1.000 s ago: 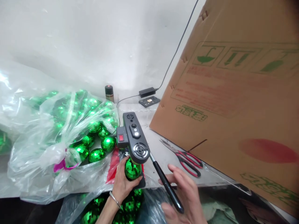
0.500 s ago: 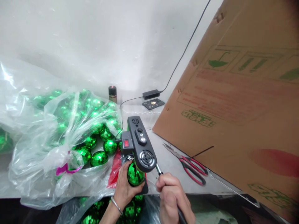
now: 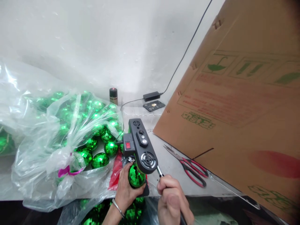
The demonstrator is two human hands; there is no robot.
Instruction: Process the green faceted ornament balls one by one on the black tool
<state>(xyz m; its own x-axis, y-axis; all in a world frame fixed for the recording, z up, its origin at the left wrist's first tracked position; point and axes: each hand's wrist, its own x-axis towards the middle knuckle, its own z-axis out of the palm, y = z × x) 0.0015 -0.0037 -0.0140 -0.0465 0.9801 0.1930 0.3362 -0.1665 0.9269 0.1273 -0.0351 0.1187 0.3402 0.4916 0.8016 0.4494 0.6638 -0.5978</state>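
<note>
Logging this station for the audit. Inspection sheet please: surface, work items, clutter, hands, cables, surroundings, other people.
Surface: pale bench, partly covered by a clear plastic bag of green balls.
Work items: green ball at the near end of the black machine; lever on its right.
Clutter: scissors with red-and-black handles, black-capped container, flat black object.
Hands: left hand holds the ball; right hand grips the lever.
Cables: black cord comes down to a power brick; thin lead leaves its other end.
Surroundings: pale wall behind, large cardboard box at right.
Other people: nothing seen.
</note>
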